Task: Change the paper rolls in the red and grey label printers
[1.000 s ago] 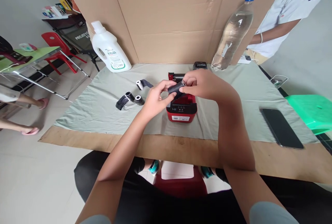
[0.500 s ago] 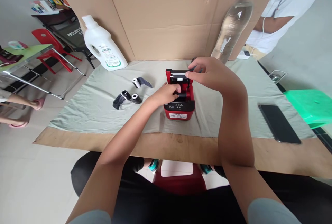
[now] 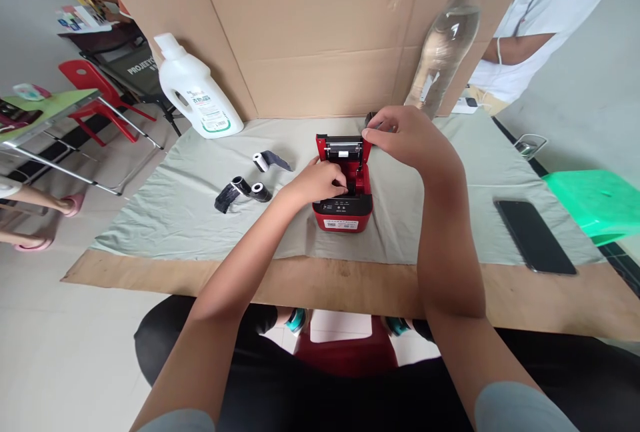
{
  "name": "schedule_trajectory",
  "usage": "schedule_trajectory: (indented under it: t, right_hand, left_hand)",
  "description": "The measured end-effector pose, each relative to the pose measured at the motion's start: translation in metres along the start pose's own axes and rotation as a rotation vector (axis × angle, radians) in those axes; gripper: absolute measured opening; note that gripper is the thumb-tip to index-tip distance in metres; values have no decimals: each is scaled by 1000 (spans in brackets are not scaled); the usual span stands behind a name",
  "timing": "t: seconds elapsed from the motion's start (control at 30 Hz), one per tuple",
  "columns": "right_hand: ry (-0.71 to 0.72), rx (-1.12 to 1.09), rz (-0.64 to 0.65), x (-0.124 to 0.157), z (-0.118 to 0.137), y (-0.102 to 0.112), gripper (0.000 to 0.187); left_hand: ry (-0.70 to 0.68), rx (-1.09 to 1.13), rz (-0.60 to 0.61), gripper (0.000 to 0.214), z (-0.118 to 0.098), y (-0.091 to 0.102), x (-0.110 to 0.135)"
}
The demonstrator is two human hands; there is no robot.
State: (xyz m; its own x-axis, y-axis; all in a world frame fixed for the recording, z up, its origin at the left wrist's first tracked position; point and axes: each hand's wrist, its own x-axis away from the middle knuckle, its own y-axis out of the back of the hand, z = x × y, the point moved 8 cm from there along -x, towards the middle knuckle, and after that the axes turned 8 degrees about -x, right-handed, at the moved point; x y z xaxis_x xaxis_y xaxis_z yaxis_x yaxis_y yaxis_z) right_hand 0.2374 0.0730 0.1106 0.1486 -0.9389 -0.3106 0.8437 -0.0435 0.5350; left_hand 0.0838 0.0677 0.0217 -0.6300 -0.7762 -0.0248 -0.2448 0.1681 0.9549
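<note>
A small red printer (image 3: 343, 209) with its lid raised stands on the grey-green cloth (image 3: 170, 212) in front of me. My left hand (image 3: 317, 184) reaches into its open bay, fingers curled on a dark roll (image 3: 351, 187) that sits inside. My right hand (image 3: 407, 139) is at the top right corner of the raised lid (image 3: 343, 147), fingers pinched on its edge. Three more small rolls lie to the left: one (image 3: 260, 162) with a dark strip trailing, and a pair (image 3: 249, 189) side by side.
A white detergent jug (image 3: 193, 92) and a clear water bottle (image 3: 443, 52) stand against the cardboard backdrop (image 3: 320, 32). A black phone (image 3: 534, 236) lies at right, near a green stool (image 3: 600, 205). Another person in a white shirt (image 3: 545, 12) stands at the far right.
The dark roll was held up between both hands above the printer; now it sits in the printer bay under my left hand, and my right hand has moved to the lid.
</note>
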Motion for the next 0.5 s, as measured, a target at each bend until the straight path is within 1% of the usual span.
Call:
schedule_trajectory:
  t: [0.1, 0.23, 0.3, 0.4, 0.5]
  right_hand:
    - [13, 18, -1, -8, -11, -10, 19]
    - [56, 6, 101, -20, -25, -34, 21]
    - [66, -29, 113, -22, -30, -40, 22]
    - [75, -96, 104, -14, -37, -43, 22]
    - [68, -168, 132, 7, -52, -53, 16]
  left_hand:
    - [3, -108, -70, 21, -10, 10, 9]
    - [24, -216, -160, 26, -30, 30, 31]
    - [20, -278, -180, 26, -38, 38, 40]
    - [-32, -350, -204, 26, -49, 44, 48]
    - [-76, -368, -240, 26, -53, 47, 50]
